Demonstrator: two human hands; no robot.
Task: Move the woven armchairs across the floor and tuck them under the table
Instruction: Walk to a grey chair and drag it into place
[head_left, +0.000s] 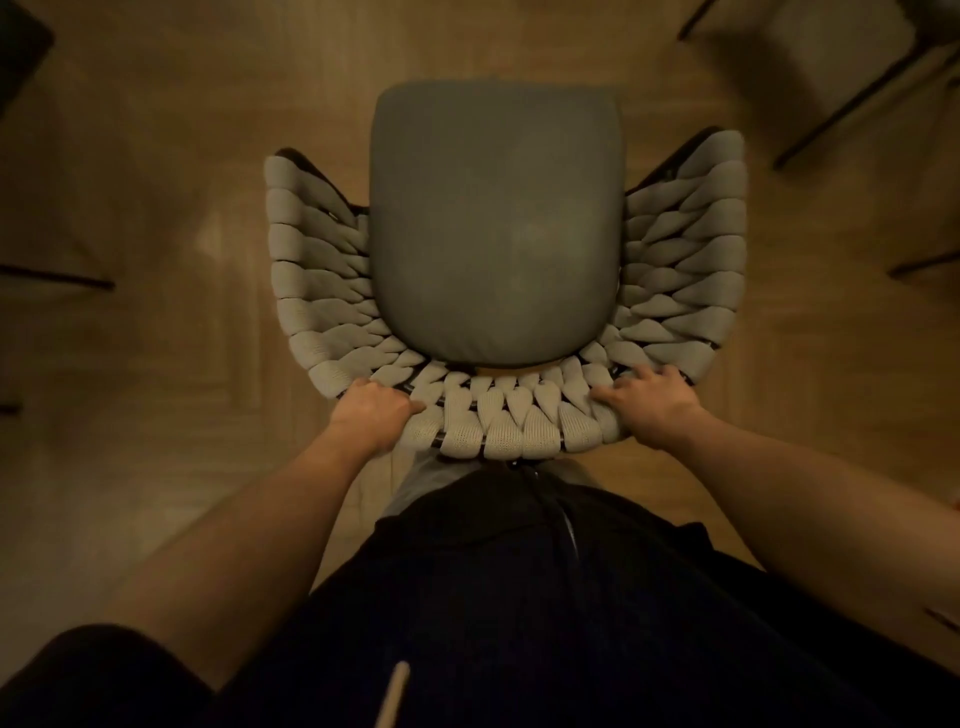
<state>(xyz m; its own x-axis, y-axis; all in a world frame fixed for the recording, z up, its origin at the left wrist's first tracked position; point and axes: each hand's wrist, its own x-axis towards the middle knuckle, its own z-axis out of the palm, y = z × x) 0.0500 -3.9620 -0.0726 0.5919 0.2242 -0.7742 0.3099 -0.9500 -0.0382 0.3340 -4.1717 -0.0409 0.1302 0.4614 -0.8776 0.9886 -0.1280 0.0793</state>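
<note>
The woven armchair (498, 249) stands on the floor (156, 156) directly before the person; the left hand (371, 408) grips its back rim left of centre, the right hand (649, 402) right of centre; a second chair (831, 57) stands beyond, far right.

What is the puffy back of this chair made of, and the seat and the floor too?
The woven chair back looks like thick knitted fabric cord, pale beige and matte; fine knit ribs show on the loops wrapped around a dark frame. The seat cushion seems to be smooth grey cloth, with no shine. The floor looks like light wood or wood-look boards with a soft sheen; blur leaves that open.
</note>
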